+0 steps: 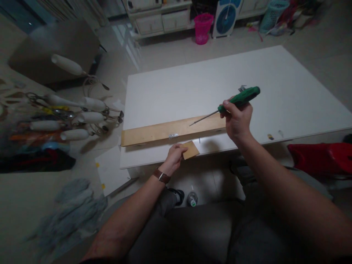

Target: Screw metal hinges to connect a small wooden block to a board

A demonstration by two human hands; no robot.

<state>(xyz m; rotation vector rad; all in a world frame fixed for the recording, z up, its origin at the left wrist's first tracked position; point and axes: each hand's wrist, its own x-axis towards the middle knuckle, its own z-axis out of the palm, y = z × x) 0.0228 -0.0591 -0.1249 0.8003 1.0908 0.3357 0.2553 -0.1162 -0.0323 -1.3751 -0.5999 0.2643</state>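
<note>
My right hand [238, 119] is closed around the green handle of a screwdriver [244, 96], whose shaft points left and down over a long wooden board [148, 134]. Between the fingers and thumb of my left hand [176, 156] is a small, flat, tan square piece [191, 150], at the near edge of the white tabletop [165, 91]. A small metal bracket [173, 135] sits on the board's near edge, just above my left hand. The screwdriver tip is near the board's surface; I cannot tell if it touches.
Lamp-like white pieces [90, 117] with cables stand left of the table. A plastic bottle [192, 199] is on the floor by my foot. Small bits [271, 137] lie on the tabletop's right. Farther off are a pink basket [202, 29], a fan [226, 20] and a red stool [319, 157].
</note>
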